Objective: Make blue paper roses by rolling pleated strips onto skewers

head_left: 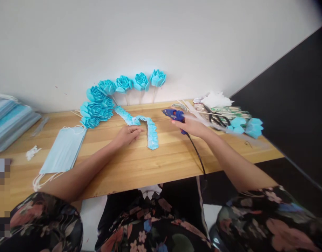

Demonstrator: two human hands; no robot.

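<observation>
My right hand (191,125) is wrapped round a blue hot glue gun (173,114), its nozzle pointing left above the table. A clear glue stick (203,120) sticks out behind the gun, and a black cord hangs from its handle. A light blue pleated strip (151,134) lies bent on the wood, its middle bunched up. Just in front of that bunched part, my left hand (127,136) rests with the fingers pressed together. What those fingers pinch, if anything, is hidden.
Blue paper-like flowers (124,84) on sticks lean along the wall. Face masks (63,148) lie at left, beside a taller mask stack (12,120). Black scissors (216,117), wooden sticks, a tape roll (179,106) and loose blue petals (254,127) are at right.
</observation>
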